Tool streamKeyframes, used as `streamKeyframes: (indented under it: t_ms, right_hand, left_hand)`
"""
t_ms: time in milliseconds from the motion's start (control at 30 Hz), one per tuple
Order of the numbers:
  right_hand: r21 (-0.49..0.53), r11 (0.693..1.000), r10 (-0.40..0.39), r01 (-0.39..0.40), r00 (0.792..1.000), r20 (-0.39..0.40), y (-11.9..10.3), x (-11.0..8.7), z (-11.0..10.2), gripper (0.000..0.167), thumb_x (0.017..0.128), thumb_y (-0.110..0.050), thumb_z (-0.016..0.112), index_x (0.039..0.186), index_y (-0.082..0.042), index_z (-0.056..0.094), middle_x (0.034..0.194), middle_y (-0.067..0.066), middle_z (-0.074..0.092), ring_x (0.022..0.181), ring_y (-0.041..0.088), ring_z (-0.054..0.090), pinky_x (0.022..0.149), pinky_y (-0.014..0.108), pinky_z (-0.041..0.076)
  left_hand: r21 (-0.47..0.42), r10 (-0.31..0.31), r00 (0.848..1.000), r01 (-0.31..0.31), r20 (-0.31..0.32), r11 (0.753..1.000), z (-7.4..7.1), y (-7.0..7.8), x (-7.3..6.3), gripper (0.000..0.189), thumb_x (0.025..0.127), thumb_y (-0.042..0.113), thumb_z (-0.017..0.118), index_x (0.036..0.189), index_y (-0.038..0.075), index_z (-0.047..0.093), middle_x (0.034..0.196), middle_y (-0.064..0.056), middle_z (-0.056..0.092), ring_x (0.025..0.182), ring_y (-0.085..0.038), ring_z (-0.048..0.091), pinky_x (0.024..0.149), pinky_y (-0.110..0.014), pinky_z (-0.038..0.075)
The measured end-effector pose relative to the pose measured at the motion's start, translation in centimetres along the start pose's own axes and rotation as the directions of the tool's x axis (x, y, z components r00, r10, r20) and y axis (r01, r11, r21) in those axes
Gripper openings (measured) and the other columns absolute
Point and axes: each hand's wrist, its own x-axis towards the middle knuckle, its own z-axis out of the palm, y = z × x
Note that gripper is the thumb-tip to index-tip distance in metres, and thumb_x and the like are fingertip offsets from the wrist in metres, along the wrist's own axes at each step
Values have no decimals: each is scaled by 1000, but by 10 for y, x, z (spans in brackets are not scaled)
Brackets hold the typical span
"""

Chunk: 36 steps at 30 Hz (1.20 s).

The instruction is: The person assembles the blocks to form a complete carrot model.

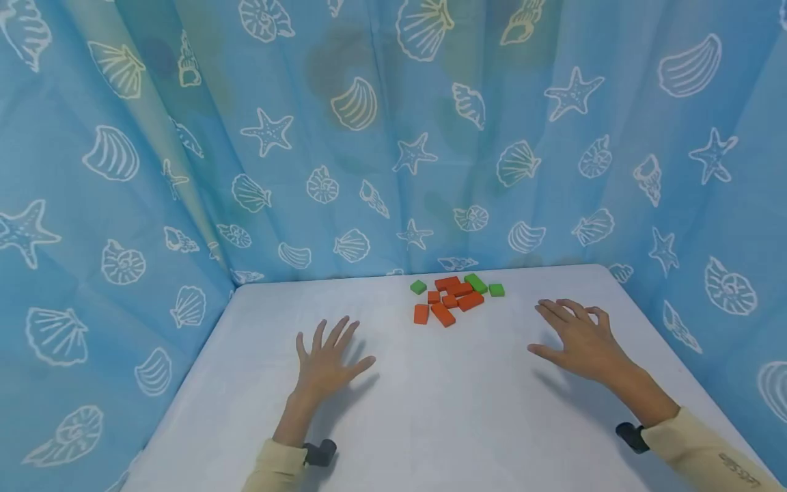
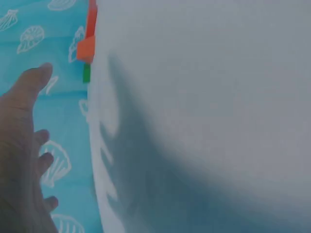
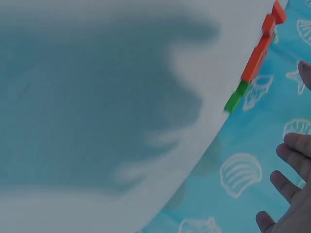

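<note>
My left hand [image 1: 326, 369] hovers over the left part of the white table, fingers spread, holding nothing. Over the right part hangs my right hand [image 1: 587, 348], its fingers extended and also holding nothing. Toward the far edge, between the two hands and beyond them, lies a group of red and green blocks. An oblong red block [image 1: 443, 314] and a small red block [image 1: 421, 314] are nearest to me. A long green block [image 1: 475, 283] sits at the back, with small green blocks at the left [image 1: 418, 287] and right [image 1: 496, 290]. Neither hand touches a block.
The table [image 1: 430, 424] has a white surface with rounded far corners. A blue curtain [image 1: 381, 164] with shell and starfish prints hangs behind it and along both sides. A dark wrist device [image 1: 321, 453] shows at the left sleeve, another [image 1: 632, 437] at the right.
</note>
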Motion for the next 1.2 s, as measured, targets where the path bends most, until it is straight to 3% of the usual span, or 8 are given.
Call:
streamKeyframes:
  t_ms: [167,367,500,767,1000,1200]
  right_hand:
    - [26,999,20,-19,1000,-19,-17,17,12,77,86,-51,72,142,-3,52,143,22,51,130,43,39,96,67,26]
    - [67,996,69,-67,997,-35,-26,44,26,67,87,-47,73,134,-1,59,134,23,56,125,42,45,92,65,30]
    - [88,991,101,-101,995,1,-31,64,34,66,87,-46,72,134,-1,59,134,24,56,124,43,45,93,65,30]
    - [91,986,134,-137,990,40,-39,92,45,63,88,-45,72,131,-1,61,131,24,58,120,41,48,94,64,32]
    - [70,981,174,-179,982,73,-41,104,56,65,86,-45,74,131,0,61,131,24,58,121,41,49,96,64,33]
    - [73,978,189,-196,977,94,-42,115,64,67,86,-45,74,132,1,61,133,24,57,122,41,48,97,64,32]
  left_hand:
    - [-81,32,997,-38,-73,996,14,25,13,80,84,75,56,147,27,47,148,2,47,138,-32,33,106,-69,13]
    - [-190,65,997,-72,-44,979,29,65,37,75,87,71,56,146,26,47,147,0,48,132,-30,37,103,-63,23]
    - [-234,83,996,-89,-33,968,39,85,52,74,88,68,58,148,25,46,147,0,47,130,-28,38,102,-60,26]
    - [-239,116,993,-117,-15,964,56,107,73,73,90,61,62,148,19,48,143,-2,52,124,-26,42,98,-54,33]
    - [-254,102,995,-101,-11,962,61,125,89,73,88,57,66,147,18,49,143,-3,53,124,-25,44,96,-48,35]
    - [-190,109,994,-110,-13,976,64,136,101,70,87,54,69,144,17,53,141,-2,54,120,-23,45,93,-44,36]
